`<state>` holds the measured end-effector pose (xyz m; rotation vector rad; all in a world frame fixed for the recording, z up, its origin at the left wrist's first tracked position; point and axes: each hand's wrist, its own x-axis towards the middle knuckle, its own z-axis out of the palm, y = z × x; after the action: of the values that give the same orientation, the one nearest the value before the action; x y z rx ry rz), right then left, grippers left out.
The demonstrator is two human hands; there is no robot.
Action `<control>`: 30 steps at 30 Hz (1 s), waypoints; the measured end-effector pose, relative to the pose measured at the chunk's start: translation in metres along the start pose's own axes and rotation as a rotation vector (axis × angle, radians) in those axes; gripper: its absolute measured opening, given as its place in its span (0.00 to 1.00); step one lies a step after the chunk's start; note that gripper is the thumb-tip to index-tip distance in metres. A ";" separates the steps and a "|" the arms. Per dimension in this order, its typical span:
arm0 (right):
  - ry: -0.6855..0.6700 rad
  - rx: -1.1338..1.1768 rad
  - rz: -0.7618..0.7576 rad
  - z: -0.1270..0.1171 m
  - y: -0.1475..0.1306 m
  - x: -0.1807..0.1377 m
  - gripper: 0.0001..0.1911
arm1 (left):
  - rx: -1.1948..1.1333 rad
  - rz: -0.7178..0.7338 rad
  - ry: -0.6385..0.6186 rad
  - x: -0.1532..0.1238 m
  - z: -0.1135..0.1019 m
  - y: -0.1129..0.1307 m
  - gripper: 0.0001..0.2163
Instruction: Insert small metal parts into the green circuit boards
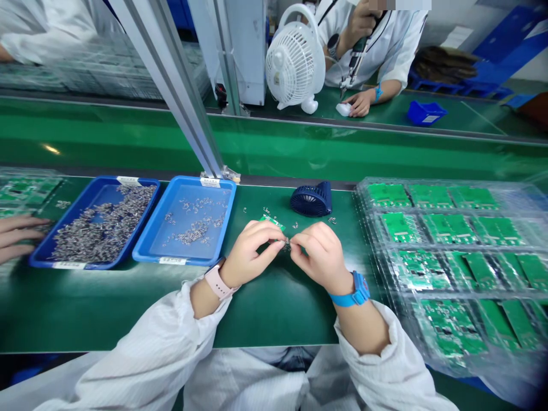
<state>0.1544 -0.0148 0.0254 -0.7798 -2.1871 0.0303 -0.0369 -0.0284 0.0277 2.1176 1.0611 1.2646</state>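
My left hand (250,251) and my right hand (320,254) meet over the green mat, fingertips pinched together on a tiny metal part (286,245). A small green circuit board (271,221) lies just behind my left fingers, partly hidden. A few loose metal parts (295,225) are scattered on the mat beyond. My left wrist wears a pink watch, my right wrist a blue band.
Two blue trays of small metal parts, one heaped (96,224) and one sparse (188,222), sit at left. Clear trays of green boards (454,251) fill the right. A dark blue fan (312,200) lies behind. Another person's hand (17,237) rests far left; a co-worker (377,45) works opposite.
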 end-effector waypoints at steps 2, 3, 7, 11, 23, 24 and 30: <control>0.005 0.017 0.007 0.000 -0.001 0.001 0.07 | -0.015 -0.002 -0.005 0.000 -0.001 0.000 0.05; 0.006 0.020 0.006 0.000 -0.001 0.001 0.07 | -0.023 -0.002 -0.009 0.000 -0.001 0.001 0.05; 0.000 -0.034 -0.026 -0.001 0.000 0.000 0.08 | -0.069 -0.011 -0.031 0.001 -0.003 0.001 0.06; -0.009 -0.112 -0.100 -0.002 0.001 -0.001 0.07 | -0.069 -0.019 -0.043 0.000 -0.003 0.001 0.07; -0.013 0.225 0.176 -0.006 -0.006 0.008 0.04 | 0.167 0.052 0.010 -0.001 -0.001 0.000 0.05; -0.019 0.278 0.224 -0.006 -0.007 0.009 0.04 | 0.213 0.076 0.031 -0.001 -0.001 0.001 0.05; -0.087 0.527 0.434 -0.004 -0.012 0.012 0.03 | 0.456 0.197 0.066 -0.004 -0.001 0.000 0.05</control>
<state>0.1454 -0.0186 0.0397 -0.9303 -1.9130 0.8353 -0.0389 -0.0316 0.0264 2.5885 1.2939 1.2806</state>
